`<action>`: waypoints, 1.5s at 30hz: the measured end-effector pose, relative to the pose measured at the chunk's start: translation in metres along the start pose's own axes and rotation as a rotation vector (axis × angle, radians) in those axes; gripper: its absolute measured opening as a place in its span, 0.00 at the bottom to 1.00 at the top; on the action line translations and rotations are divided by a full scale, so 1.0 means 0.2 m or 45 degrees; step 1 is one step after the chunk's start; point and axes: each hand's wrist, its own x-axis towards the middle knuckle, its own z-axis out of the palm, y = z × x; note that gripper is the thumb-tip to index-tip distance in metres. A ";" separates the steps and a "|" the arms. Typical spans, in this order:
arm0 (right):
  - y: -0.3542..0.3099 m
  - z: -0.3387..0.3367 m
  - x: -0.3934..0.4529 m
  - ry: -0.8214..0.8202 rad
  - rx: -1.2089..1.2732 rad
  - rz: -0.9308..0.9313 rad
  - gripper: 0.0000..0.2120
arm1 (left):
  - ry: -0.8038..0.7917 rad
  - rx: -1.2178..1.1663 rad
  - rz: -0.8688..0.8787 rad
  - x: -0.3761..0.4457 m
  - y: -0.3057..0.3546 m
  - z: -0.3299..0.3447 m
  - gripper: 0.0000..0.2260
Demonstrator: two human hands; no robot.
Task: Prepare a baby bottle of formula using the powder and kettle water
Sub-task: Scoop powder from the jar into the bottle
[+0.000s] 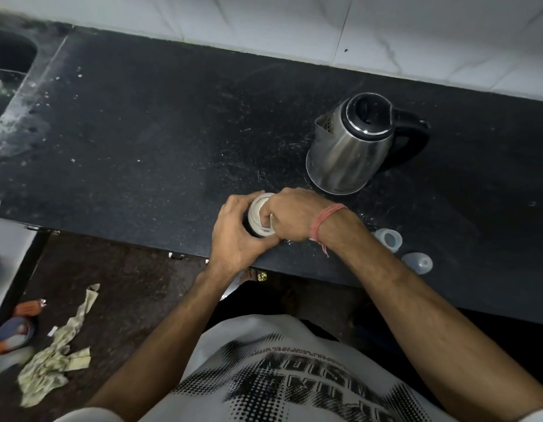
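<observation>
Head view shows our bottle [259,213] at the counter's [142,132] near edge, left hand [233,236] gripping it, right hand [290,217] pinching something unclear at its mouth; we judge kettle [349,147] water and capping remain.

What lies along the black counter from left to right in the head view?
Sink → left hand gripping the white container → right hand reaching into it → steel kettle → two clear bottle parts.
</observation>
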 end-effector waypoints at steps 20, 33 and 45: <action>0.01 0.04 -0.25 0.847 0.167 -0.048 0.08 | 0.023 0.033 0.006 -0.01 0.00 0.01 0.38; 0.05 0.18 -0.26 1.071 0.330 -0.157 0.05 | 0.061 0.026 0.020 -0.02 0.00 0.02 0.38; 0.04 0.16 -0.24 0.969 0.303 -0.143 0.08 | 0.066 0.001 0.030 -0.03 0.01 0.02 0.36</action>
